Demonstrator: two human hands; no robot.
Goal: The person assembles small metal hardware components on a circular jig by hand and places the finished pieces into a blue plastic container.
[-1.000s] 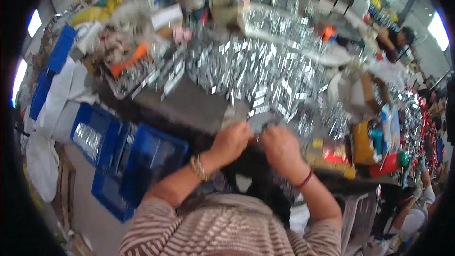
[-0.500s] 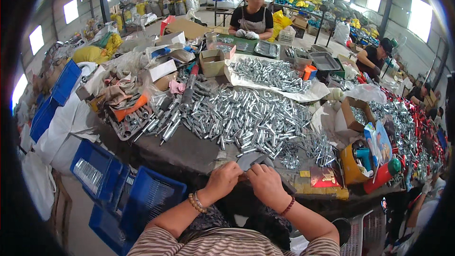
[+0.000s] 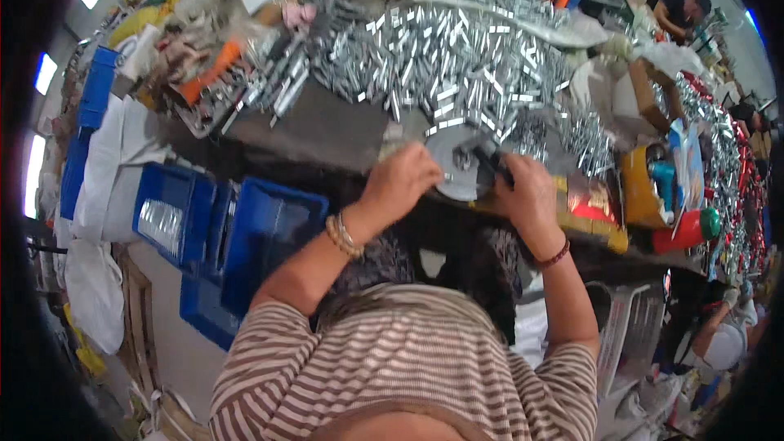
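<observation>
My left hand and right hand, together half a second ago, now apart; two-handed step seemingly over. Right grips black bar-shaped tool above grey round plate, edge of dark worktable. Left: cannot tell.

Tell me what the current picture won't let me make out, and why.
All in the head view:
Anything pinched in the left hand: too small and blurred.
Whether the right hand grips the dark bar: fingers cover its near end.
Single pieces in the silvery metal heap: blurred.
Full inside of the lower blue bin: overlapped by neighbouring bins.
</observation>
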